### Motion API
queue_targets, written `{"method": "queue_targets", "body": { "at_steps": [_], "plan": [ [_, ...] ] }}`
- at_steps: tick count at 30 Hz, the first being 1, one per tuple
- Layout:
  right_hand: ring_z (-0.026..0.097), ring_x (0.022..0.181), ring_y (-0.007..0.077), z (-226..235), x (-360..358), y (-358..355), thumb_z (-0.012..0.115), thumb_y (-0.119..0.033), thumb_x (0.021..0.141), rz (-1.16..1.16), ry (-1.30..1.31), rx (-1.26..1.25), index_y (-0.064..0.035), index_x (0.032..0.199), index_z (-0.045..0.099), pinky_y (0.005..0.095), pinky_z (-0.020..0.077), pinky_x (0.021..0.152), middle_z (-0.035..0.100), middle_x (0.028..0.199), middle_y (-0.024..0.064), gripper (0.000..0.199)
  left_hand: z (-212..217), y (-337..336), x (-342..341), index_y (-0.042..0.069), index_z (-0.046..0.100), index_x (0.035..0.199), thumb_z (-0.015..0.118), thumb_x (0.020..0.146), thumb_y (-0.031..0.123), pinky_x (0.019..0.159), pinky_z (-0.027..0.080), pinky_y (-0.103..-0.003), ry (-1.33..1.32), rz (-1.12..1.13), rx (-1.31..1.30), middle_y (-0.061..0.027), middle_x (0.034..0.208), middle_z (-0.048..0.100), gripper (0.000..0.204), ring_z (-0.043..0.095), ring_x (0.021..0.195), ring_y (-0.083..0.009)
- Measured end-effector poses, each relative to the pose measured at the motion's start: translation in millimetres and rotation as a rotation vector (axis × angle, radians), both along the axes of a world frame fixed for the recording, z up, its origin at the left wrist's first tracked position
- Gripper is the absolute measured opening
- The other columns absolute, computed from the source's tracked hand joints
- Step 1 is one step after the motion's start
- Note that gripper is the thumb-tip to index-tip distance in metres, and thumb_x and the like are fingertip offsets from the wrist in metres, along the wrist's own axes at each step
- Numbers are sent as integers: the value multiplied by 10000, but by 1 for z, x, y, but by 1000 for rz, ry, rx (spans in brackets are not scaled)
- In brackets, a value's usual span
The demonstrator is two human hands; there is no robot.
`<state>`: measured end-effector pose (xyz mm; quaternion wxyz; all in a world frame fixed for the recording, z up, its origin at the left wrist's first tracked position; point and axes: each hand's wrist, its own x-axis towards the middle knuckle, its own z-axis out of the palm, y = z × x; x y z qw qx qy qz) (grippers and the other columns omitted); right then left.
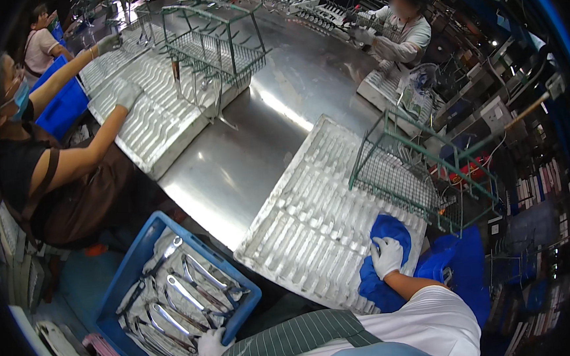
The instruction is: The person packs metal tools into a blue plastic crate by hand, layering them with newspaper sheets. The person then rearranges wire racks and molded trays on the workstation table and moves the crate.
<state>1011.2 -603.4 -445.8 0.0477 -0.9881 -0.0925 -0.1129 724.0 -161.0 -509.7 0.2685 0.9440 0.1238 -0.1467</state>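
- My right hand (pixel 387 255), in a white glove, lies flat with fingers spread on a blue cloth (pixel 385 263), pressing it, gripping nothing.
- The cloth is soft and crumpled, draped over the near right corner of a ribbed white tray (pixel 308 229) on the steel desk (pixel 244 154).
- My left hand (pixel 212 346), also gloved, rests at the near edge of a blue crate (pixel 133 268); I cannot tell whether it grips.
- The crate holds shiny metal cutlery (pixel 181 298) in clear wrapping.
- A green wire rack (pixel 416 169) stands just behind the cloth, overhanging the tray.
- Across the desk, another person's gloved hands (pixel 127 93) press a second ribbed tray (pixel 155 114).
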Motion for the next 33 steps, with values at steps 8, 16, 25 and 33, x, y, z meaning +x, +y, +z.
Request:
{"method": "queue_targets", "body": {
  "at_steps": [8,16,25,33],
  "plan": [
    [596,732,322,6,4,0,616,-254,760,-5,13,-28,-99,890,684,437,458,653,626,789,125,213,-5,-3,1,138,665,1025,708,661,430,728,481,-411,117,10,-10,-134,865,623,468,604,843,-309],
    [600,723,312,1,4,-5,616,-289,766,-5,2,-50,-116,904,684,431,463,640,637,806,121,231,10,-9,6,141,679,936,692,671,365,629,499,-421,-91,-2,121,-113,770,641,348,624,682,-304],
    [612,703,298,14,4,-3,625,-293,758,-22,23,11,-124,895,694,424,474,628,641,782,102,229,9,-9,5,145,673,899,670,693,362,601,488,-445,-81,-14,172,-125,740,627,299,621,671,-310],
    [607,695,290,13,3,-3,628,-281,757,-30,43,16,-121,904,694,423,471,622,634,767,91,227,-14,0,-6,163,665,958,678,676,382,665,478,-428,4,-22,103,-102,807,617,358,612,753,-290]
  ]
}}
